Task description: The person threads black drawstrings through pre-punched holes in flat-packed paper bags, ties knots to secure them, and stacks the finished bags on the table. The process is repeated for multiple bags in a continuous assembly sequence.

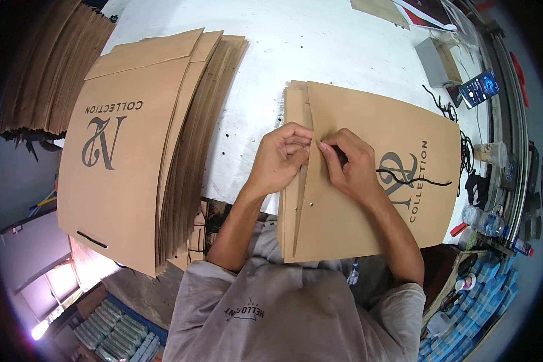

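A brown paper bag (344, 229) with dark printing lies on top of a short pile in front of me, its mouth edge toward the left. My left hand (282, 155) is at that edge, fingers curled, with the fingertips hidden behind the top panel. Just right of it, my right hand (351, 161) is closed in a pinch over the panel near the edge. A black cord (425, 180) trails out from under my right hand across the print. Two small eyelet holes (311, 204) show lower along the mouth edge.
A tall stack of similar bags (120, 145) stands at the left, a black cord handle (92, 239) on its top one. More brown stock (48, 66) sits far left. Along the right edge are loose black cords (466, 151), a phone (479, 88), a cup (490, 154) and a plastic bottle (492, 224).
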### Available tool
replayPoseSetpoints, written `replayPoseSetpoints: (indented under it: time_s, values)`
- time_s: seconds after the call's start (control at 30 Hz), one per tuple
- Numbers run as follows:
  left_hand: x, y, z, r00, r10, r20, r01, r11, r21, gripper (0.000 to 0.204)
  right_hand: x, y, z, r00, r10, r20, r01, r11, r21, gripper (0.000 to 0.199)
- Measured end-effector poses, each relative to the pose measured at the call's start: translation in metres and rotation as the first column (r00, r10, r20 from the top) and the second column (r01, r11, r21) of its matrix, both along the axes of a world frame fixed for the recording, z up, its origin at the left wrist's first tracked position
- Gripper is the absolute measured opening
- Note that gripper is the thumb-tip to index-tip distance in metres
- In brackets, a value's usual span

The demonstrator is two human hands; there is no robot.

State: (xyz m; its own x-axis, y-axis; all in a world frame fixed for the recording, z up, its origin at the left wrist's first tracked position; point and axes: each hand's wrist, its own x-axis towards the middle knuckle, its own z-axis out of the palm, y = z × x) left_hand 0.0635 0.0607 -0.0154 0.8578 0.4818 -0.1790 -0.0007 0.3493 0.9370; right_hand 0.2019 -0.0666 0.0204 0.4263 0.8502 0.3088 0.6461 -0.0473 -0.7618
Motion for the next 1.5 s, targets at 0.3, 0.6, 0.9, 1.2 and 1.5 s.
replayPoseSetpoints:
  time_s: [0.3,0.6,0.9,1.2,1.5]
  values:
    - [-0.004,-0.003,0.005,1.000,0.018,-0.011,-0.018,0.999,-0.046,0.021,-0.003,-0.005,-0.005,0.999,0.006,-0.050,-0.005,1.000,0.022,0.007]
    - [-0.002,-0.016,0.003,0.996,0.093,0.000,-0.092,0.988,0.124,0.022,0.004,-0.014,-0.003,0.981,0.035,-0.190,-0.038,0.999,-0.012,0.008]
    - [-0.006,-0.007,0.000,0.998,0.013,0.062,-0.017,0.998,0.058,0.027,-0.004,-0.014,-0.002,0.999,0.047,0.014,-0.047,0.999,0.009,0.006]
    - [-0.004,-0.017,-0.006,0.992,0.122,0.042,-0.126,0.985,0.117,0.027,0.007,-0.011,0.004,0.978,0.055,-0.203,-0.081,0.989,-0.122,0.006]
    - [-0.006,-0.016,-0.009,0.988,0.133,0.076,-0.142,0.983,0.114,0.026,0.007,-0.017,-0.002,0.958,0.030,-0.285,-0.052,0.996,-0.068,0.008]
